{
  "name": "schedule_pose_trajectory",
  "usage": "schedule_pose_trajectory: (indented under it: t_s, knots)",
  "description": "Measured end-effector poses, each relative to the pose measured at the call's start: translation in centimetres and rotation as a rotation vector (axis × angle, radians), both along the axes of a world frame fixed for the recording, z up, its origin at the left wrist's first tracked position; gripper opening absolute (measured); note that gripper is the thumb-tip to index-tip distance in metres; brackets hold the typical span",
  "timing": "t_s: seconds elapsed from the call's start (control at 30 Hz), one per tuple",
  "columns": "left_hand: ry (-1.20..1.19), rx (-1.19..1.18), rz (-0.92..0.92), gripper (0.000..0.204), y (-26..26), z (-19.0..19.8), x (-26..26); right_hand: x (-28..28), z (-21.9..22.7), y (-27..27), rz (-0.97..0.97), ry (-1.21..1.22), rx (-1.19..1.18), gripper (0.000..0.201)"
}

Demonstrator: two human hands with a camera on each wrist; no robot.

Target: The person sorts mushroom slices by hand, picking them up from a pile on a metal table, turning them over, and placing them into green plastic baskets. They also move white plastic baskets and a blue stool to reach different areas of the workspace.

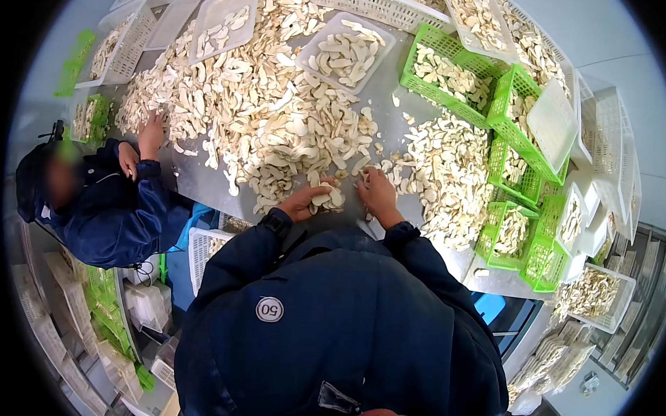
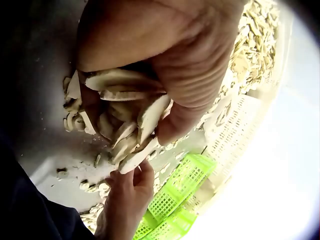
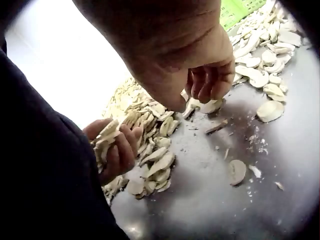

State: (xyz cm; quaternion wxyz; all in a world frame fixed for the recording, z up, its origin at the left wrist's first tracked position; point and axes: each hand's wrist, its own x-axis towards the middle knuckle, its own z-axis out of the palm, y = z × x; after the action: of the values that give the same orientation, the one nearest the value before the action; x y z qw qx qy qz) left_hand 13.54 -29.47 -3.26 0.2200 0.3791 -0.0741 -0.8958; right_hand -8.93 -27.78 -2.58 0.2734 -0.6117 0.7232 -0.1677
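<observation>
Mushroom slices (image 2: 127, 117) fill the left hand (image 1: 304, 201), fingers curled round a stack above the steel table (image 1: 202, 185); the right hand (image 1: 377, 195) pinches one slice from the pile (image 1: 270, 118). They look light, brittle; best held flat-sided, gently.

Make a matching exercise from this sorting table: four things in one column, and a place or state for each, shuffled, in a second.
Things
1. left hand
2. right hand
3. green baskets
4. second person in blue

Places or states
A. picking at slices on the steel table
B. gripping a stack of mushroom slices
C. at the table's left edge, hand in the big pile
D. lined along the table's right side, holding slices

Pairs: 1-B, 2-A, 3-D, 4-C
</observation>
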Motion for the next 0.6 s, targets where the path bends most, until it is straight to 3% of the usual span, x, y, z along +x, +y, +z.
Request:
schedule_pose_trajectory:
  t_s: [0.13, 0.33, 0.43, 0.53, 0.6]
  knots:
    - [0.022, -0.019, 0.015, 0.040, 0.0, 0.0, 0.0, -1.1, -0.6, 0.2, 0.066, 0.212, 0.003, 0.033]
    - [0.008, -0.006, 0.009, 0.040, -0.1, -0.2, 0.0, -1.8, -1.5, 0.5, 0.062, 0.141, 0.016, 0.020]
    - [-0.006, 0.004, 0.016, 0.039, -0.2, 0.2, 0.0, -2.4, -2.0, 0.4, -0.036, -0.131, 0.109, 0.018]
    - [0.000, 0.008, 0.020, 0.038, -0.2, 0.5, -0.1, -3.2, -2.1, 0.1, -0.083, -0.256, 0.203, 0.019]
    - [0.015, 0.001, 0.018, 0.038, -0.2, 0.4, -0.1, -3.5, -2.4, -0.2, -0.198, -0.571, 0.317, 0.020]
